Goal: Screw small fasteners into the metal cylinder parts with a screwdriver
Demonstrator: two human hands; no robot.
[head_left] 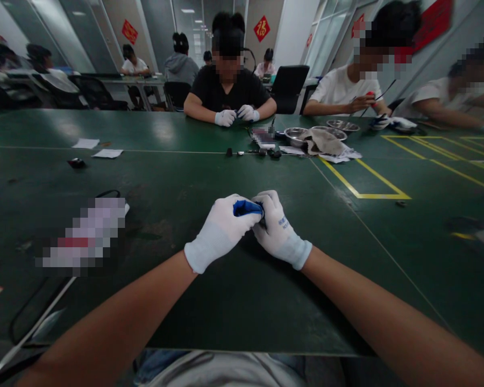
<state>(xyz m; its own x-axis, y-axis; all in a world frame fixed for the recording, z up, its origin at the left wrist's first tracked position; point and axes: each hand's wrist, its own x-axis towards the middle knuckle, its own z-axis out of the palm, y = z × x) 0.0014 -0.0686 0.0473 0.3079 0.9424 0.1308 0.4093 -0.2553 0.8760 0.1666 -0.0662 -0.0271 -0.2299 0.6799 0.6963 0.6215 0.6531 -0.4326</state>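
In white gloves, both my hands meet above the middle of the green table [210, 317]. My left hand [226, 226] is closed around a blue item [246, 208], which shows between its thumb and fingers. Right beside it, my right hand [277, 230] is closed at a small dark object [260, 210] touching the blue item's right end. The fingers cover most of both, so I cannot make out their full shape or whether they are joined.
At the left lies a blurred-out flat device [84, 234] with a cable. Metal bowls [296, 135] with a cloth [325, 142] and small dark parts [262, 152] are farther back. A person [229, 86] sits opposite. Yellow tape [383, 196] marks the right side.
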